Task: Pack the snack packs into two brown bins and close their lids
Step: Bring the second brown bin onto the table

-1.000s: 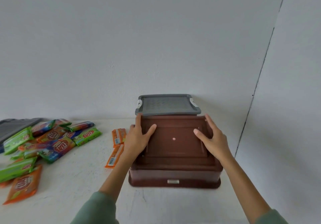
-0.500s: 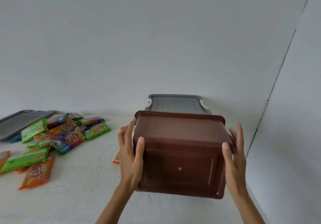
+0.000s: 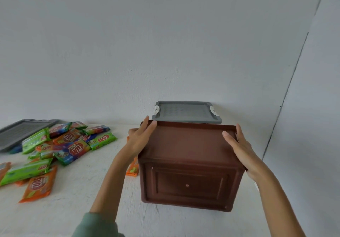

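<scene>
White table [image 3: 73, 209], boxy brown bin [image 3: 187, 150], perhaps plastic

White back wall [image 3: 128, 43] meets white right-hand wall [image 3: 318, 117] at a dark slanted seam [image 3: 286, 93]; rough white tabletop [image 3: 73, 212] below; light even, diffuse.

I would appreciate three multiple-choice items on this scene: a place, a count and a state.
1. Relative to the brown bin, most snack packs lie: A inside B on top C on the table, to its left
2. How many grey lids show? A one B two C three
3. The bin is: A tipped, held by both hands B flat and lidded C held by one hand
Answers: C, the pile lies at its left; B, one behind the bin, one at far left; A, left hand and right hand hold its sides, underside facing the camera.
</scene>
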